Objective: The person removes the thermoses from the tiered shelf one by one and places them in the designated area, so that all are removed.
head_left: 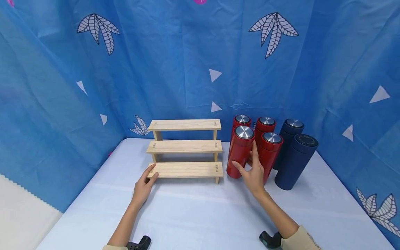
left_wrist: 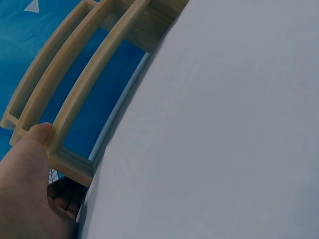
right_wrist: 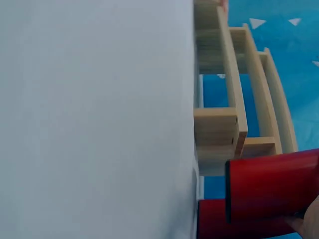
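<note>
A three-tier wooden shelf stands at the back middle of the table. My left hand grips the left end of its lowest board, thumb on top in the left wrist view. To the right of the shelf, my right hand holds a red thermos flask with a silver lid, thumb in front and fingers along its right side. The right wrist view has the base of this flask raised off the table, tilted a little. Close by the right hand's fingers stands another red flask.
Two more red flasks, one at the left and one at the right, stand behind. Two dark blue flasks, front and rear, stand at the far right. A blue patterned cloth encloses the white table.
</note>
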Demonstrator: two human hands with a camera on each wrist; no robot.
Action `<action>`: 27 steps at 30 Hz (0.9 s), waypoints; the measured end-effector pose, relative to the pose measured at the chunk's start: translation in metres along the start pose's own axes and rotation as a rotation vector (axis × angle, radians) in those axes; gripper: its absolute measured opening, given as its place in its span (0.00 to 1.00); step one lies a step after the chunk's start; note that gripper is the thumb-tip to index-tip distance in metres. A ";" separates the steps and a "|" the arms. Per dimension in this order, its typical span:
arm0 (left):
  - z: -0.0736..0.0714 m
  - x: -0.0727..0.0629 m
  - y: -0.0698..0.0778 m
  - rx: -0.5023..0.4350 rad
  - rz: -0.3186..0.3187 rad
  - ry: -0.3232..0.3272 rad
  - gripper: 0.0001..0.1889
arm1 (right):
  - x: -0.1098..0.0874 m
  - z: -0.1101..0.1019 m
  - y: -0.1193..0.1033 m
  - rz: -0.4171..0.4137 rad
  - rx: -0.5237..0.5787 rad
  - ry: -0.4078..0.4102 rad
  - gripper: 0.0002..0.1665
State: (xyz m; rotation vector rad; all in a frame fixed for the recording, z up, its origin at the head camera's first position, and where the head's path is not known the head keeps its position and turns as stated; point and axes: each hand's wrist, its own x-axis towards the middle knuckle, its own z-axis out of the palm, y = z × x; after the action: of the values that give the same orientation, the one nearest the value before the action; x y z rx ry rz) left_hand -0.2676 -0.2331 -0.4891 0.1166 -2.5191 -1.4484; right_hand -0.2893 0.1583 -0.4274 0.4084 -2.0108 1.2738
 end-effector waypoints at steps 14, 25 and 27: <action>0.001 -0.001 -0.001 -0.010 0.007 0.007 0.30 | -0.012 0.006 0.016 0.088 -0.011 -0.045 0.58; 0.001 -0.002 -0.003 0.001 0.014 0.004 0.30 | -0.012 0.005 0.015 0.124 -0.022 -0.048 0.58; 0.001 -0.001 -0.003 -0.002 0.011 0.003 0.30 | -0.012 0.005 0.015 0.124 -0.032 -0.050 0.58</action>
State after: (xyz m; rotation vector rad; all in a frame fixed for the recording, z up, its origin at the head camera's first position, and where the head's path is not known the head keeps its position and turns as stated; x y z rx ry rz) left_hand -0.2668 -0.2333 -0.4921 0.1044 -2.5118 -1.4451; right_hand -0.2913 0.1598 -0.4468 0.3073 -2.1236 1.3164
